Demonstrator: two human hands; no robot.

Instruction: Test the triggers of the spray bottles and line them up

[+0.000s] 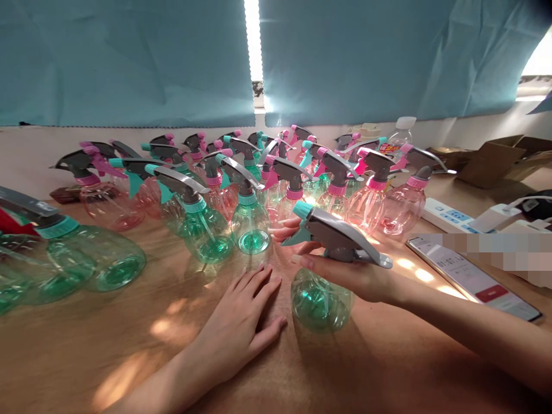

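My right hand (345, 270) is wrapped round the neck of a green spray bottle (321, 299) with a grey head and teal nozzle, held upright just above or on the wooden table (129, 356). My left hand (237, 322) lies flat on the table beside that bottle, fingers stretched out and holding nothing. Right behind both hands stand several more spray bottles, green ones (250, 224) and pink ones (371, 207).
More green bottles (86, 259) lie at the left edge. A phone (474, 282) lies on the table to the right, with a white power strip (448, 215) and cardboard boxes (495, 158) behind it. Blue curtains (129, 57) hang at the back.
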